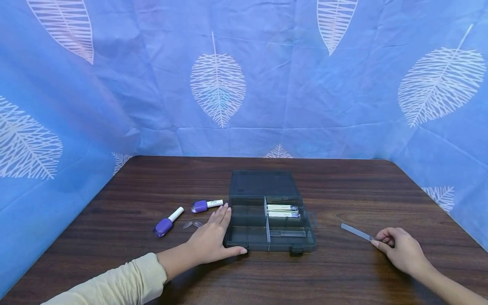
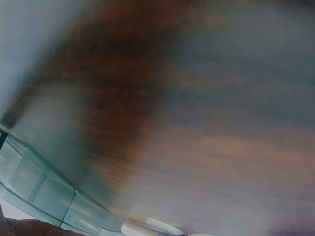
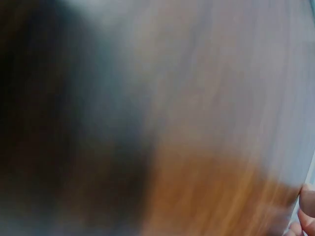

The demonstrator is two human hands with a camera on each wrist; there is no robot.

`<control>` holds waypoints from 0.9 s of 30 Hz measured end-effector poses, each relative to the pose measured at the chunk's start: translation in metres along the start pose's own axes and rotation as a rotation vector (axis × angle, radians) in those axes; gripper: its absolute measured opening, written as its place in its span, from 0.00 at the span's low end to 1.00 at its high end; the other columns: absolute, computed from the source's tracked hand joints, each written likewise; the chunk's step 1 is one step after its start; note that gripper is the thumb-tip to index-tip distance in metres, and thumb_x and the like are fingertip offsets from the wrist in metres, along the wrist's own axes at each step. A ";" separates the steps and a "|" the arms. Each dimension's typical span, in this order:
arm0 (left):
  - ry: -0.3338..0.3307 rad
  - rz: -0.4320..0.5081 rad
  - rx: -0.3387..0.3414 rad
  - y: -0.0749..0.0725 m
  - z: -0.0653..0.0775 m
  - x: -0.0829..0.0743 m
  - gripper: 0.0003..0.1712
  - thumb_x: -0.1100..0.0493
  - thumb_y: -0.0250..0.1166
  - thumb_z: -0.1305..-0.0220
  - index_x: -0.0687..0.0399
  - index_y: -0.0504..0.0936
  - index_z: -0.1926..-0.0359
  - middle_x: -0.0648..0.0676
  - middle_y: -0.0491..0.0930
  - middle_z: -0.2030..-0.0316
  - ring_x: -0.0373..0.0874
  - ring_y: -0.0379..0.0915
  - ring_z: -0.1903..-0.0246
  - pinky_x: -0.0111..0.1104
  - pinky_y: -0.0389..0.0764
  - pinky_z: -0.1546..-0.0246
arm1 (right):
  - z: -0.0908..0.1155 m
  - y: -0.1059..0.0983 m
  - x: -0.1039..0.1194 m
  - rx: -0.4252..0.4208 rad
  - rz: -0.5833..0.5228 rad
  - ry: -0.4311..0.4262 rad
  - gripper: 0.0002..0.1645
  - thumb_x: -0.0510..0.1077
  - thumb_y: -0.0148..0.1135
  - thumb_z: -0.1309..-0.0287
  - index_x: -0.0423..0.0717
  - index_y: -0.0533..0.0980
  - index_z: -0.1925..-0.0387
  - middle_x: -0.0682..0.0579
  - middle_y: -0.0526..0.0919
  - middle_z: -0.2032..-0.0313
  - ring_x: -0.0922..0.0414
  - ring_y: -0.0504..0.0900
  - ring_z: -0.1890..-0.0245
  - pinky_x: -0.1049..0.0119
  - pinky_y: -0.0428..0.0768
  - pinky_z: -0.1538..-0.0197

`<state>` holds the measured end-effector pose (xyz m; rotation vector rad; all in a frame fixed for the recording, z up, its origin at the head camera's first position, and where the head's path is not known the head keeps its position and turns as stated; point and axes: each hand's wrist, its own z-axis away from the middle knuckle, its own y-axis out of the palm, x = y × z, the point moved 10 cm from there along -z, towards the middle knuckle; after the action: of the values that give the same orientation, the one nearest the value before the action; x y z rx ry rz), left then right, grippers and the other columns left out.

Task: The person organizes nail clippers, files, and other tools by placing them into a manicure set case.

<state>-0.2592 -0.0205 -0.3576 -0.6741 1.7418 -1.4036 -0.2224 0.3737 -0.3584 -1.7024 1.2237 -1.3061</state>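
Note:
My right hand pinches one end of a slim grey nail file between thumb and fingers, just over the table at the right. Against the left side of a dark see-through compartment box rests my left hand, its fingers straight and the thumb along the front edge. The box's lid lies back. Two nail clippers sit in its right compartment, with a flat clear strip in front of them. In the right wrist view only fingertips show at the edge; the rest is blurred.
Two purple nail polish bottles with white caps, one farther left and one nearer the box, lie on the dark wooden table. Small clear nail tips lie beside my left hand. A blue leaf-print cloth hangs around the table.

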 end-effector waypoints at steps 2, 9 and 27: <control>0.000 -0.003 0.000 0.000 0.000 0.000 0.60 0.27 0.57 0.49 0.69 0.54 0.32 0.67 0.51 0.31 0.57 0.50 0.31 0.47 0.61 0.35 | -0.001 0.002 0.001 0.018 0.004 -0.011 0.07 0.35 0.66 0.51 0.39 0.75 0.75 0.52 0.71 0.75 0.71 0.59 0.77 0.72 0.62 0.75; 0.000 -0.027 0.004 0.000 -0.001 -0.001 0.60 0.26 0.56 0.49 0.69 0.54 0.32 0.67 0.51 0.31 0.59 0.50 0.31 0.47 0.62 0.36 | -0.003 0.006 0.003 0.094 0.004 0.001 0.06 0.35 0.63 0.47 0.38 0.73 0.74 0.52 0.72 0.76 0.69 0.61 0.79 0.71 0.63 0.76; 0.001 -0.016 -0.002 -0.001 0.000 -0.001 0.59 0.27 0.57 0.48 0.70 0.54 0.32 0.68 0.51 0.31 0.58 0.50 0.31 0.47 0.62 0.35 | -0.007 -0.006 0.030 -0.012 -0.028 -0.105 0.03 0.33 0.65 0.51 0.39 0.77 0.74 0.56 0.72 0.80 0.73 0.60 0.82 0.73 0.63 0.79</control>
<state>-0.2588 -0.0199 -0.3561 -0.6900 1.7428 -1.4135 -0.2253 0.3482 -0.3404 -1.7793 1.1529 -1.2116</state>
